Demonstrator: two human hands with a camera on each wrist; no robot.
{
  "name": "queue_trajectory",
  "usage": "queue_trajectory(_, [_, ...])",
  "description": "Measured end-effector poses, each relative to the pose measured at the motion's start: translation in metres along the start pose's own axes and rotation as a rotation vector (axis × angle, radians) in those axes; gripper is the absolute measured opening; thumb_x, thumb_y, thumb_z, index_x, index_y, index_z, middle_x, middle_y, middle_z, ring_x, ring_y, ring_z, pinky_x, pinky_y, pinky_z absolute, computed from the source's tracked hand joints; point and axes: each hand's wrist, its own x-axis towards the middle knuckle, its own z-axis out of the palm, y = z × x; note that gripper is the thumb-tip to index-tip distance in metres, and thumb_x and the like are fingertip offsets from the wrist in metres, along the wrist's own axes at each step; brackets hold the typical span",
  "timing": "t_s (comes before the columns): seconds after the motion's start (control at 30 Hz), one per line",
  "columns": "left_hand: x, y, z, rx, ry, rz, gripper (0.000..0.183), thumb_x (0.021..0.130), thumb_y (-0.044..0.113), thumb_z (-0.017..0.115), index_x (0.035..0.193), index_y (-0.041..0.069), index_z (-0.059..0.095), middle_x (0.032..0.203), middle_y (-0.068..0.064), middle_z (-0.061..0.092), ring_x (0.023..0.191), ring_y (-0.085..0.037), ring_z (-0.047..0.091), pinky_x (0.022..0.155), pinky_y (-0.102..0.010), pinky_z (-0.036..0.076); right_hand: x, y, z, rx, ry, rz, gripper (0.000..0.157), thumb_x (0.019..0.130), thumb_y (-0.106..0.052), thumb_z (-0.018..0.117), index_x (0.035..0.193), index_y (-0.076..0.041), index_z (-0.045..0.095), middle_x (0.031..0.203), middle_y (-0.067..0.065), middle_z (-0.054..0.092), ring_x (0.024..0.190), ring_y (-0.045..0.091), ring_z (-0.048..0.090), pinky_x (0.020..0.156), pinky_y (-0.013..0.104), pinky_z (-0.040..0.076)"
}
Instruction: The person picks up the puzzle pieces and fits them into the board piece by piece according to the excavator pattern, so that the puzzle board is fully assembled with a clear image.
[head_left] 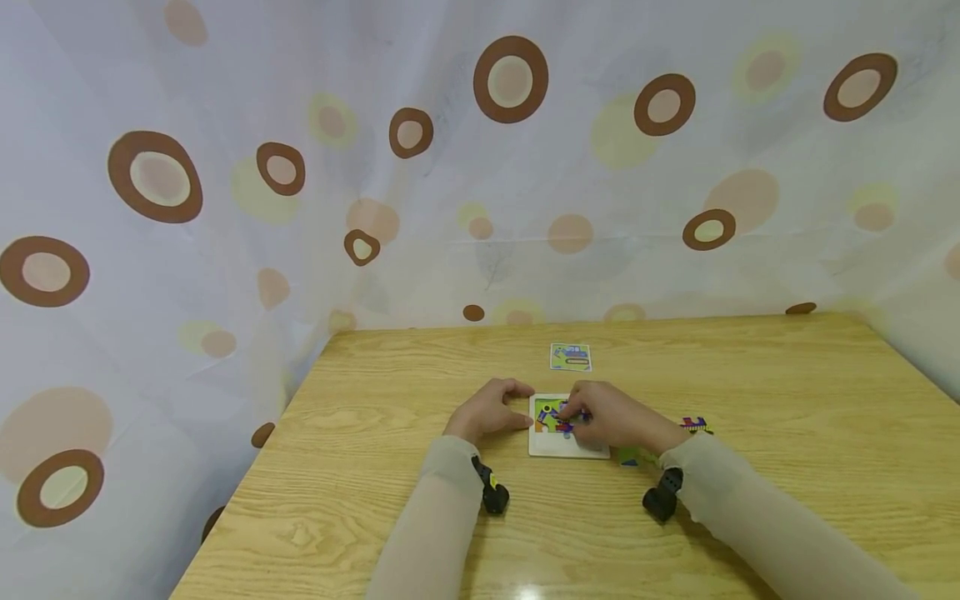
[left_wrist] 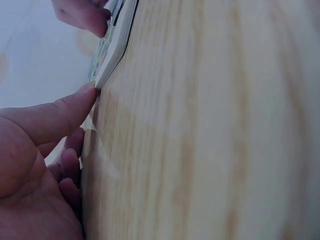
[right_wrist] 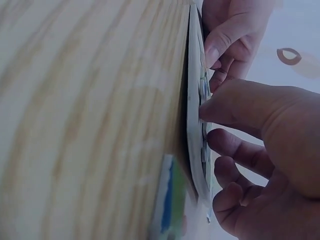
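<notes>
A white-framed jigsaw puzzle board (head_left: 551,447) lies flat on the table, its upper part filled with colourful pieces. My left hand (head_left: 487,411) rests at the board's left side, thumb and forefinger spread apart and touching the edge. In the left wrist view the left thumb (left_wrist: 75,107) is straight against the board's corner. Over the board's right half, my right hand (head_left: 611,414) pinches a puzzle piece between bent forefinger and thumb, down at the picture. The fingers mostly hide that piece. In the right wrist view the right thumb (right_wrist: 220,107) touches the board's face.
A picture card (head_left: 571,357) of a blue digger lies behind the board. Loose puzzle pieces lie on the right, a red and purple one (head_left: 695,424) beyond the right wrist and a green and blue one (head_left: 628,457) under it. A patterned curtain (head_left: 450,275) hangs behind the wooden table (head_left: 360,433).
</notes>
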Motion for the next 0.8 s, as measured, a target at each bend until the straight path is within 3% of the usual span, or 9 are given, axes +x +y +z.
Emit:
queue_trajectory(0.2, [0.000,0.000,0.000,0.003,0.001,-0.003,0.043,0.088,0.013,0.077,0.130,0.014,0.065,0.129,-0.001,0.059,0.112,-0.021,0.049,0.102,-0.040,0.040,0.001,-0.007,-0.002,-0.054,-0.020,-0.016,0.031,0.079,0.004,0.068,0.109,0.001,0.075,0.095,0.003,0.060,0.079,0.015,0.054,0.065,0.027,0.044])
queue_trajectory(0.3, [0.000,0.000,0.000,0.010,0.000,0.004,0.044,0.088,0.013,0.077,0.130,0.014,0.065,0.129,-0.001,0.059,0.111,-0.021,0.050,0.101,-0.040,0.040,0.001,-0.010,-0.003,-0.066,-0.031,-0.008,0.027,0.083,0.000,0.069,0.109,0.001,0.075,0.096,0.004,0.060,0.078,0.013,0.054,0.065,0.028,0.045])
queue_trajectory(0.53, [0.001,-0.003,0.002,0.016,-0.010,-0.005,0.044,0.088,0.015,0.077,0.130,0.015,0.065,0.129,0.000,0.060,0.109,-0.019,0.050,0.100,-0.039,0.040,0.005,-0.009,-0.002,-0.096,-0.045,0.007,0.021,0.086,-0.013,0.076,0.105,-0.003,0.078,0.094,0.001,0.060,0.076,0.010,0.054,0.066,0.028,0.046])
queue_trajectory(0.73, [0.002,-0.001,0.000,0.001,-0.010,-0.009,0.044,0.087,0.014,0.077,0.130,0.016,0.065,0.129,0.000,0.060,0.110,-0.020,0.050,0.100,-0.039,0.040,0.009,-0.011,-0.003,-0.156,-0.049,0.000,0.019,0.085,-0.013,0.077,0.103,-0.005,0.079,0.091,-0.002,0.061,0.075,0.009,0.054,0.065,0.027,0.046])
queue_trajectory(0.8, [0.002,-0.001,-0.001,-0.010,-0.016,-0.007,0.045,0.087,0.013,0.077,0.130,0.015,0.065,0.130,-0.001,0.059,0.113,-0.020,0.050,0.102,-0.039,0.040,0.011,-0.012,-0.004,-0.176,-0.054,-0.027,0.013,0.084,-0.011,0.076,0.096,-0.007,0.080,0.087,-0.002,0.060,0.071,0.009,0.050,0.063,0.027,0.043])
